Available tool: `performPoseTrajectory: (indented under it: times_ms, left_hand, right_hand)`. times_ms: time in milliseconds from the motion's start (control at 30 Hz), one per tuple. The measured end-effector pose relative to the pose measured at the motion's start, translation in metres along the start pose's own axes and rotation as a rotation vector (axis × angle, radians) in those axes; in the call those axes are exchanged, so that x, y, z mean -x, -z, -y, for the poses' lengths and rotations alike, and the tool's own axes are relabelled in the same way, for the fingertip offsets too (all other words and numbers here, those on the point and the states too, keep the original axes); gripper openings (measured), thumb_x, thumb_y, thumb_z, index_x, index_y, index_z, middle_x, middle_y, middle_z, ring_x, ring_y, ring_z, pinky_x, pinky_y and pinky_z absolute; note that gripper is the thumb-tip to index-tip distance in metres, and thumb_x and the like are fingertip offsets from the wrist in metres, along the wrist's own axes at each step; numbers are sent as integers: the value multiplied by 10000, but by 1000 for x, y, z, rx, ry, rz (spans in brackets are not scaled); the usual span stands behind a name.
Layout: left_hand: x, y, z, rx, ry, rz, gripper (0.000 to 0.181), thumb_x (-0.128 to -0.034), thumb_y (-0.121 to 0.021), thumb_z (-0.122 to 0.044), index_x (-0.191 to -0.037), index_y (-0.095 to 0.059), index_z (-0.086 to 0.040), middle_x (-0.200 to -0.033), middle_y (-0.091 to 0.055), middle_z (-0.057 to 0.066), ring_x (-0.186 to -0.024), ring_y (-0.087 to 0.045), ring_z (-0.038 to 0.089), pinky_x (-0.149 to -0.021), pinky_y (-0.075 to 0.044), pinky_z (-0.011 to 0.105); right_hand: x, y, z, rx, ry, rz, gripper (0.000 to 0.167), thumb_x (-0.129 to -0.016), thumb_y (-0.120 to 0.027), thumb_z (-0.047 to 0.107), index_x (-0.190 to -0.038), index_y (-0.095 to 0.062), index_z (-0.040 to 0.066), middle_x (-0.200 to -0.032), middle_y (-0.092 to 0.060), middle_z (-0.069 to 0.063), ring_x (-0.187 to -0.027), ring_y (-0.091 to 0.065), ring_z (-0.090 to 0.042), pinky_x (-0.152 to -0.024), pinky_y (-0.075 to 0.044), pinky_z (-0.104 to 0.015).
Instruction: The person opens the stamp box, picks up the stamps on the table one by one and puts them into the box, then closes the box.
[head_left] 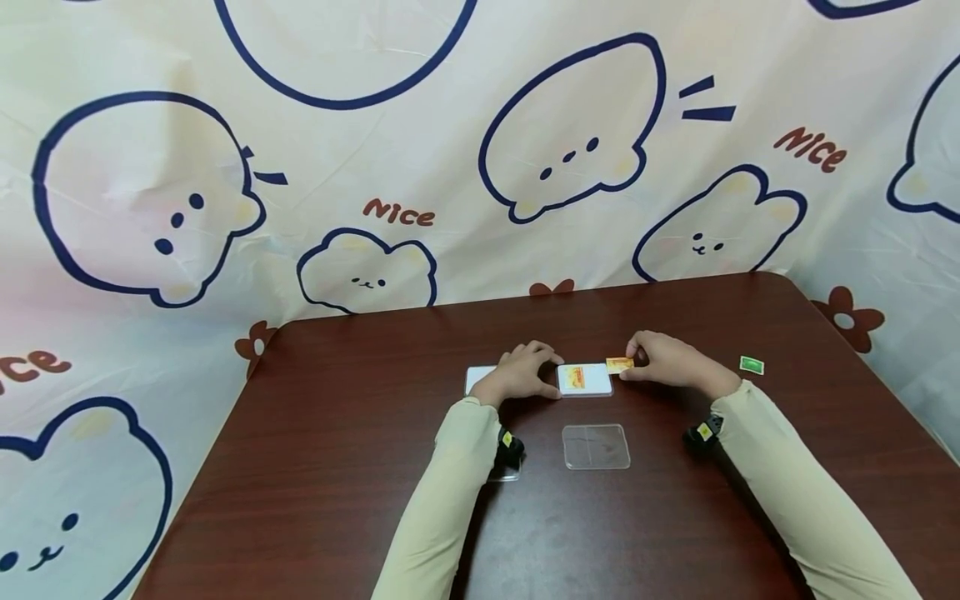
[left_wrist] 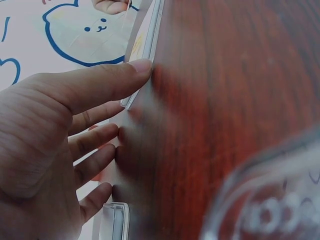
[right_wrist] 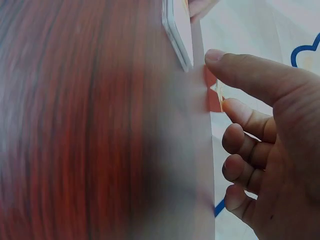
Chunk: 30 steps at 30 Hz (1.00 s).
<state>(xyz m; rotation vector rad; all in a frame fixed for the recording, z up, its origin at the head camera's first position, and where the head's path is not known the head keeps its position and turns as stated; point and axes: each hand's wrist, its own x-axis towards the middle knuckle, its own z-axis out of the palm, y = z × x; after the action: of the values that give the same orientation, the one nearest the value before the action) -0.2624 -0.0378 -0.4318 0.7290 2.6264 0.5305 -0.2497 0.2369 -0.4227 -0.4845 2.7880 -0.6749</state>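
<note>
In the head view, a clear case (head_left: 597, 382) holding white cards lies flat, with a small orange-red picture on top. My left hand (head_left: 521, 371) holds the case's left end between thumb and index finger; the left wrist view shows its other fingers (left_wrist: 95, 165) spread beyond. At the right end, my right hand (head_left: 667, 361) pinches a small orange card (head_left: 618, 365), which lies at or over the case's right edge. A second white-filled case (head_left: 477, 377) is partly hidden behind the left hand.
A clear lid (head_left: 596, 447) lies nearer the front of the brown table (head_left: 337, 467). Another clear piece (head_left: 507, 477) shows partly under the left wrist. Off to the right is a small green card (head_left: 752, 365). A patterned curtain (head_left: 465, 167) hangs behind the table.
</note>
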Motion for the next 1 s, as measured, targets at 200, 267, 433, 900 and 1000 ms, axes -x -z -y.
performPoseTrajectory:
  times_ms: [200, 267, 433, 900, 1000]
  left_hand:
    - [-1, 0, 0, -15, 4, -1, 565, -867, -701, -414, -1378, -517, -259, -1527, -344, -6, -1402, -313, 241, -1136, -262, 467]
    - [-1, 0, 0, -16, 4, 0, 566, -867, -701, -414, -1379, -517, -259, -1529, -343, -6, -1404, -311, 243, -1136, -262, 468]
    - [-1, 0, 0, -17, 2, 0, 568, -867, -700, -415, -1382, -514, -262, -1535, -337, -4, -1411, -305, 246, -1139, -261, 472]
    - [-1, -1, 1, -19, 3, -5, 572, -864, -703, -420, -1382, -513, -270, -1534, -339, -10, -1405, -312, 241, -1131, -270, 459]
    - [-2, -1, 1, -16, 0, -4, 570, -866, -702, -416, -1383, -513, -266, -1532, -341, -9, -1405, -311, 241, -1135, -266, 464]
  right_hand:
    - [-6, -8, 6, -10, 12, 7, 360, -842, -738, 328, -982, -550, 55, -880, -528, -78, -830, -488, -196, -710, -397, -314]
    - [-7, -11, 7, -8, 15, 11, 361, -842, -736, 338, -978, -548, 61, -882, -525, -71, -829, -486, -192, -711, -393, -314]
    - [-11, -17, 7, 3, 25, 6, 364, -832, -741, 355, -966, -553, 73, -885, -530, -64, -824, -485, -189, -709, -388, -316]
    - [-11, -22, 6, -2, 28, -1, 365, -829, -742, 354, -969, -560, 71, -895, -528, -63, -820, -478, -183, -710, -385, -310]
    - [-9, -22, 6, -8, 34, -11, 368, -831, -742, 356, -990, -569, 72, -921, -540, -63, -844, -481, -185, -736, -398, -314]
